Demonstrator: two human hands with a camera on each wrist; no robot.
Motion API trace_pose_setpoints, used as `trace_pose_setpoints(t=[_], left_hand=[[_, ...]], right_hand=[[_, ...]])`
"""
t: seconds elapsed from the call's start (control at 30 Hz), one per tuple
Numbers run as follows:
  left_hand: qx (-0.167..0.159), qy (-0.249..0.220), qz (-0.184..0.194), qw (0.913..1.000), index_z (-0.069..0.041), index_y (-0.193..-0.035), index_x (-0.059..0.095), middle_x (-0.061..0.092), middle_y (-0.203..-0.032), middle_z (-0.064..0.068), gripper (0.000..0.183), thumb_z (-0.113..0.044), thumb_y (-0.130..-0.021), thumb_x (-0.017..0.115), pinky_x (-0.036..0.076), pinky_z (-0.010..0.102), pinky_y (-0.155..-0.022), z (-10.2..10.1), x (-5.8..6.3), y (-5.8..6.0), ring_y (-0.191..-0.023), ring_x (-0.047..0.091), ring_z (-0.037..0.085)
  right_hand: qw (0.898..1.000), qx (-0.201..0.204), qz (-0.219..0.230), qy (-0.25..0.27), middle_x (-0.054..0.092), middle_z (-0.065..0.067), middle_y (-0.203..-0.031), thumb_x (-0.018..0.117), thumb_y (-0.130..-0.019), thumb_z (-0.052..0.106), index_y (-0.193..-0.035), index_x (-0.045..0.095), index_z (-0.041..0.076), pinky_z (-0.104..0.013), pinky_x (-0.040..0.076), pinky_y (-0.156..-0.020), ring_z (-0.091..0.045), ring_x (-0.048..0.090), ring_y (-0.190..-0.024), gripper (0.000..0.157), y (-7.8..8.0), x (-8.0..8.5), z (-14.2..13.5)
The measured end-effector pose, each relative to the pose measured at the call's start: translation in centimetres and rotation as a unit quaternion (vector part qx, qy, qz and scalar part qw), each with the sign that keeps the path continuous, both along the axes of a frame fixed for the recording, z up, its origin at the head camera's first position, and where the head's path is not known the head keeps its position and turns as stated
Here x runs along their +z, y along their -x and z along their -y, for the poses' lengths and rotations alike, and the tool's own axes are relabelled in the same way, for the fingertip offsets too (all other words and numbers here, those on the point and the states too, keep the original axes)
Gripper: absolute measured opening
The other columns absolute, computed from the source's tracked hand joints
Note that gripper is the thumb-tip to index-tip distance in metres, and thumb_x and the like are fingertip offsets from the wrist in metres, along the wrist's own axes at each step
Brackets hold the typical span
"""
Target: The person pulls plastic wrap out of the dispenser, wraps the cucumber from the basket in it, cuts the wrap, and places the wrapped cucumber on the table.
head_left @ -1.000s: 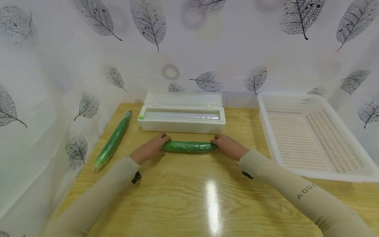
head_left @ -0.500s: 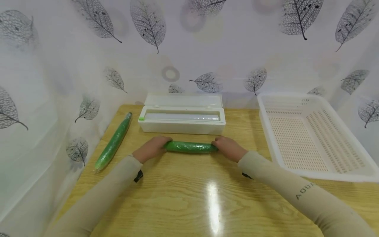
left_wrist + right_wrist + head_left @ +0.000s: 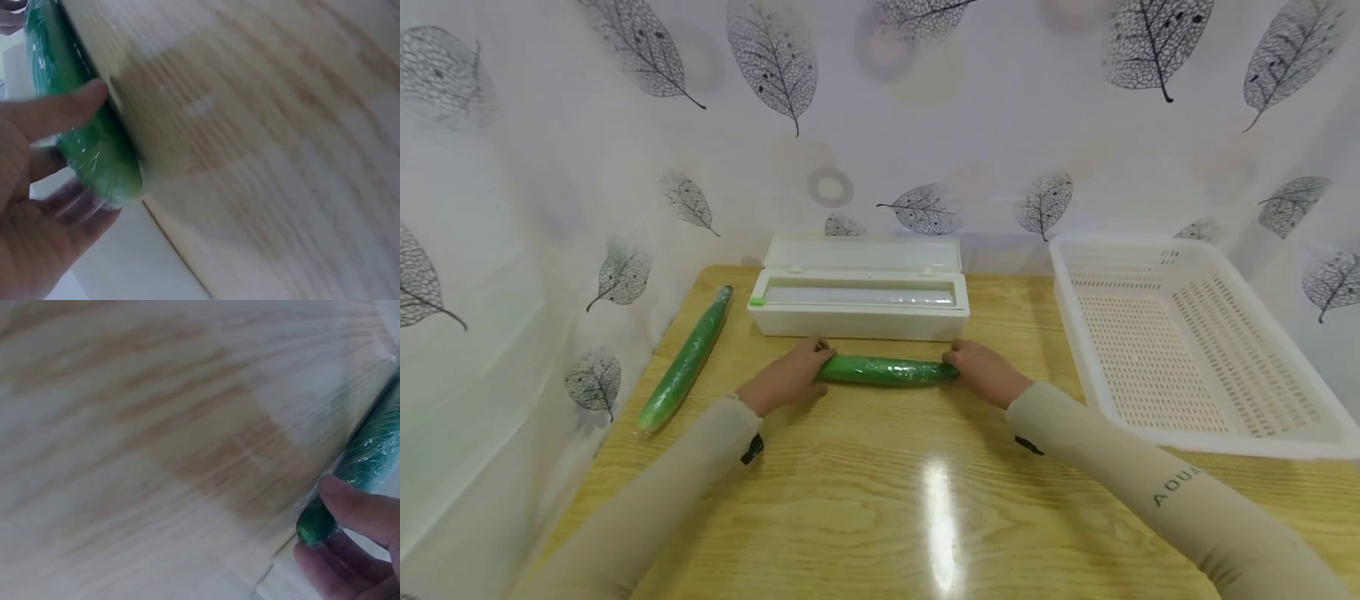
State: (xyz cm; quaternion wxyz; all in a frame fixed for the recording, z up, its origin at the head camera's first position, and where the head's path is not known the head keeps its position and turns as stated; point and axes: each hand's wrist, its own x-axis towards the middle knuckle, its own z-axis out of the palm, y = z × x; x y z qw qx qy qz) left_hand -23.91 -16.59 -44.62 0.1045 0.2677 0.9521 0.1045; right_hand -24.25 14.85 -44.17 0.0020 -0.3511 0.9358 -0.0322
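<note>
A green cucumber (image 3: 887,370) in clear plastic film lies crosswise on the wooden table, in front of a white box. At its left end, my left hand (image 3: 786,377) holds it; in the left wrist view the thumb (image 3: 75,111) lies over the film and the other fingers are on the far side. My right hand (image 3: 988,372) pinches the opposite, darker end between thumb (image 3: 353,503) and fingers, seen in the right wrist view. Another film-wrapped cucumber (image 3: 688,362) rests slantwise at the table's left edge, touched by neither hand.
Behind the hands stands the long white box (image 3: 859,323), its lid (image 3: 861,254) raised, with a roll of film (image 3: 859,296) inside and a green tab at its left. A white perforated basket (image 3: 1078,350) sits at the right. Leaf-patterned curtains border the table.
The held cucumber and my right hand have shifted slightly to the right. My left fingers have changed their hold a little at the end. The box, basket and other cucumber stay put.
</note>
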Motion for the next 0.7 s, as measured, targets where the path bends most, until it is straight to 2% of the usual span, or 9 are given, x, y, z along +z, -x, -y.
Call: trace_pose_setpoints(t=[0.07,0.17,0.33,0.53,0.7], left_hand=[[-0.003,-0.005,-0.029,0.9996,0.002,-0.127,0.053,0.047,-0.121,0.016,0.051,-0.013,-0.083,0.072,0.047,0.041,-0.097,-0.1,-0.2,0.1,-0.112,0.052,0.028],[-0.005,-0.008,-0.058,0.9983,0.002,-0.123,0.057,0.051,-0.116,0.015,0.048,-0.009,-0.080,0.073,0.049,0.039,-0.093,-0.1,-0.4,0.3,-0.106,0.054,0.026],[0.003,-0.022,-0.068,0.9975,0.002,-0.120,0.058,0.058,-0.114,0.015,0.045,-0.007,-0.079,0.074,0.050,0.041,-0.092,0.0,-0.6,0.8,-0.105,0.058,0.028],[-0.007,-0.045,-0.085,0.9953,-0.004,-0.110,0.060,0.057,-0.108,0.011,0.043,-0.008,-0.072,0.080,0.052,0.039,-0.087,0.6,-0.6,0.5,-0.100,0.059,0.024],[-0.016,-0.064,-0.080,0.9946,-0.007,-0.111,0.061,0.056,-0.105,0.008,0.052,-0.016,-0.065,0.085,0.052,0.037,-0.084,1.0,-0.3,0.3,-0.097,0.058,0.022]], right_hand=[[1.000,-0.001,-0.013,0.002,0.067,-0.014,-0.090,0.071,-0.078,0.000,-0.094,0.068,-0.001,-0.032,0.056,-0.071,-0.024,0.066,-0.081,0.017,0.0,0.0,-0.1],[1.000,-0.010,-0.007,0.006,0.068,-0.014,-0.091,0.072,-0.077,-0.001,-0.094,0.068,-0.001,-0.032,0.056,-0.071,-0.023,0.067,-0.081,0.017,0.1,-0.1,-0.1],[1.000,-0.022,0.012,0.015,0.068,-0.012,-0.090,0.075,-0.076,0.005,-0.093,0.068,0.000,-0.032,0.055,-0.072,-0.022,0.066,-0.081,0.019,0.3,-0.4,0.0],[0.999,-0.011,0.002,0.042,0.066,-0.010,-0.087,0.075,-0.074,0.001,-0.090,0.068,0.003,-0.031,0.055,-0.069,-0.021,0.065,-0.079,0.017,0.3,-0.2,0.1],[0.998,-0.022,0.033,0.038,0.065,-0.012,-0.095,0.079,-0.068,0.005,-0.099,0.067,0.001,-0.034,0.055,-0.075,-0.024,0.065,-0.086,0.033,0.1,0.0,0.0]])
